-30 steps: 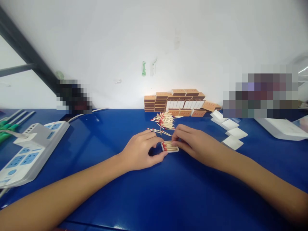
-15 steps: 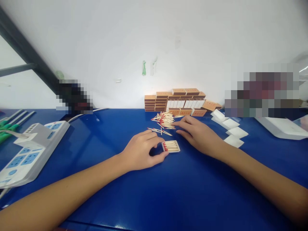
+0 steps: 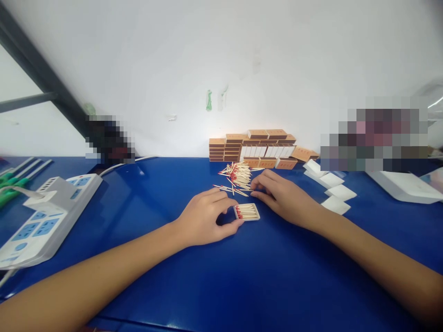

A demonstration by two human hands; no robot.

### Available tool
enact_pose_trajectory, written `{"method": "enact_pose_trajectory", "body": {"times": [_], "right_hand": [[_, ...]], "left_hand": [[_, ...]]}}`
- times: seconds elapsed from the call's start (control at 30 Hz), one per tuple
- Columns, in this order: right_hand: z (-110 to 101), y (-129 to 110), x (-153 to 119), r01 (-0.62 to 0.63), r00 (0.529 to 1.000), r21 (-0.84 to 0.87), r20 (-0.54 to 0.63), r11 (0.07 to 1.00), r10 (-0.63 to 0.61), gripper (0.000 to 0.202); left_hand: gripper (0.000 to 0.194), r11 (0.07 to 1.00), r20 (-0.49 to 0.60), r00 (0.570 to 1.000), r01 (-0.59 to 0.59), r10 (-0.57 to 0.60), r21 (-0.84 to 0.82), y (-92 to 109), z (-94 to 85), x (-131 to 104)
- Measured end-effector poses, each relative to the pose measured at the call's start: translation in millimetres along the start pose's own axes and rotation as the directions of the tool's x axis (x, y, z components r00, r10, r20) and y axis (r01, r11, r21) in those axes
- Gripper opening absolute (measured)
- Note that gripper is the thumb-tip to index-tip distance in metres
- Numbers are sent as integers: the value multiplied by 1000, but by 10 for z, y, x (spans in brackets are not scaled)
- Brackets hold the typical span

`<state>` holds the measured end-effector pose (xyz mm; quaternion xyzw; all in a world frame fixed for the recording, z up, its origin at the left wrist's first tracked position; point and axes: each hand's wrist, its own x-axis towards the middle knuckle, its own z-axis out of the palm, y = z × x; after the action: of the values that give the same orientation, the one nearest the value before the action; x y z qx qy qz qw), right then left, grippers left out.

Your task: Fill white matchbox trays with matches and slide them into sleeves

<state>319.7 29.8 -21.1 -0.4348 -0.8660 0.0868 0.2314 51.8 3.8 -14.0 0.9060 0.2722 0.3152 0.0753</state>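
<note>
On the blue table, my left hand [image 3: 206, 218] grips the left end of a small white matchbox tray [image 3: 256, 218] between thumb and fingers. Red-headed matches [image 3: 246, 211] lie side by side inside it. My right hand [image 3: 281, 196] is just beyond the tray, thumb and fingertips drawn together at the right edge of a loose match pile [image 3: 241, 175]. The tail of a match [image 3: 245, 189] reaches those fingertips; the exact grip is too small to see clearly. A few stray matches [image 3: 225, 188] lie in front of the pile.
Stacked matchboxes [image 3: 226, 150] stand against the wall behind the pile. Several white trays [image 3: 336, 192] lie to the right, near a white flat object [image 3: 403, 184]. At left are a power strip [image 3: 51, 226] with a plugged-in charger and green-handled tools [image 3: 17, 180].
My right hand has moved slightly toward me and its thumb and fingertips have closed together at the pile's edge. My left hand still holds the tray in nearly the same place.
</note>
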Motion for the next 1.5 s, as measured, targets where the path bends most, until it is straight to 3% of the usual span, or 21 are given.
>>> {"method": "enact_pose_trajectory", "body": {"times": [0.57,0.77,0.9,1.1,1.3,1.5], "right_hand": [[-16,23,-13,-23,998,34,56,999,21,13],[25,-150,26,-62,996,73,-60,995,67,13],[71,-196,74,-65,996,66,-53,996,68,13],[51,-100,131,-120,993,59,27,991,118,15],[-148,-35,23,-214,965,19,160,977,208,24],[-299,7,-39,-225,944,-23,244,974,224,32]], "left_hand": [[25,1000,11,1000,-3,3,16,5,-2,5],[25,1000,11,1000,-6,5,12,2,1,7],[24,1000,16,1000,1,-1,0,6,-3,11],[23,1000,18,1000,-11,11,-5,10,-7,20],[24,1000,37,999,-1,1,0,10,-10,14],[26,1000,33,999,2,-2,-2,-6,0,6]]}}
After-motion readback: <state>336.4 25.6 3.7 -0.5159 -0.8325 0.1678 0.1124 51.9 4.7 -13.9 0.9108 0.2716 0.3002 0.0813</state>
